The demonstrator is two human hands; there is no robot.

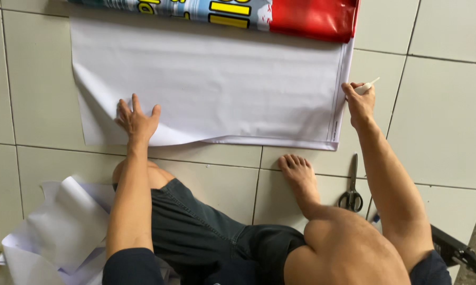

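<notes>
Your left hand (137,120) lies flat, fingers spread, pressing the white sheet (211,84) spread on the floor tiles (438,121) ahead of you. Your right hand (360,101) pinches a small white tool (368,86) at the sheet's right edge. 1 pair of scissors (351,191) lies below that hand, near your wrist.

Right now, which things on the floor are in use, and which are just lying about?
In use: large white banner sheet, pressed flat by the left hand; small white tool, gripped in the right hand.
Lying about: black-handled scissors; crumpled white paper offcuts.
</notes>
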